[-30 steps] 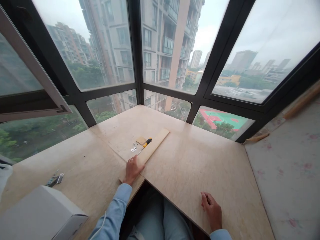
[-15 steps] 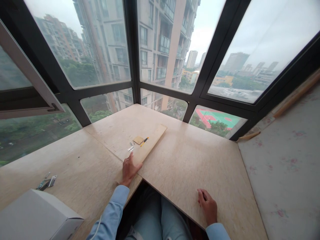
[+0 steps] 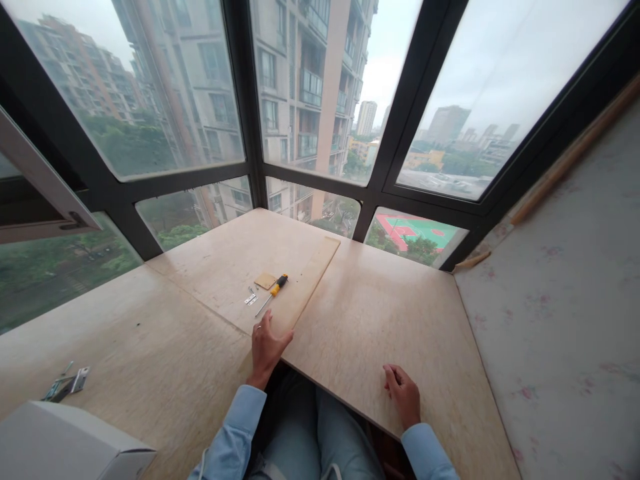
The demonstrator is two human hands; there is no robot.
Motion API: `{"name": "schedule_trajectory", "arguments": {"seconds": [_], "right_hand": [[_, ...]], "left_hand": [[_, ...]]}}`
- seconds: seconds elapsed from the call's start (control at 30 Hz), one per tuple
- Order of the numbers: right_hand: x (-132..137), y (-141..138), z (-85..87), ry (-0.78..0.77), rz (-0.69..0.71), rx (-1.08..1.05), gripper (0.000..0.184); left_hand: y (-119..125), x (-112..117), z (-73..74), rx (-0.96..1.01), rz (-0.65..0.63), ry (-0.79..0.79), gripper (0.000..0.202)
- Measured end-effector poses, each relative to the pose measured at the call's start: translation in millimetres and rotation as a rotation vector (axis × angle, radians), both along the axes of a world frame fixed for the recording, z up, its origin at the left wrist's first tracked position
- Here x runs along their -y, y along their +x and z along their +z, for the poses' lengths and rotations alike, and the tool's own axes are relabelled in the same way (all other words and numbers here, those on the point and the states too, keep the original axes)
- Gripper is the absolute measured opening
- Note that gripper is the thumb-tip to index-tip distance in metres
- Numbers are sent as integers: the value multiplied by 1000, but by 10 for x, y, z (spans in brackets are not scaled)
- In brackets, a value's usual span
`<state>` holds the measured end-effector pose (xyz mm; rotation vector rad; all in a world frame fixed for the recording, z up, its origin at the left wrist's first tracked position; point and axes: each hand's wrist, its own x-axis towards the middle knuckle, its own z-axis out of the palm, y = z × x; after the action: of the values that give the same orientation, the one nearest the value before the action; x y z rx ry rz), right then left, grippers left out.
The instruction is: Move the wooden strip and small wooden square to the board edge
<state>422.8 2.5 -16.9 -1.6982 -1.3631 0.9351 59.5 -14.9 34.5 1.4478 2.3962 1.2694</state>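
Since the earlier frame my left hand (image 3: 265, 348) has slid nearer along the plank (image 3: 295, 293); its open fingers press flat on the near end, steadying it. Just beyond the fingertips lie the screwdriver (image 3: 271, 294) and hinges (image 3: 251, 298). My right hand (image 3: 403, 393) rests loosely curled on the tabletop (image 3: 390, 320), gripping nothing.

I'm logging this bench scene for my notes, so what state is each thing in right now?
left hand: flat on the near end of the wooden board, empty
right hand: resting loosely curled on the tabletop, empty
wooden board: lying flat on the tabletop
screwdriver: lying on the board, untouched
hinges: lying loose beside the screwdriver
small wooden square: lying flat
window sash: swung open
white box: shut
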Motion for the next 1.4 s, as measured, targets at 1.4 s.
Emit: {"name": "schedule_trajectory", "arguments": {"seconds": [1.4], "right_hand": [[-330,568,801,-32,20,-885,51]], "left_hand": [[2593,366,122,971,-789,-347,59]]}}
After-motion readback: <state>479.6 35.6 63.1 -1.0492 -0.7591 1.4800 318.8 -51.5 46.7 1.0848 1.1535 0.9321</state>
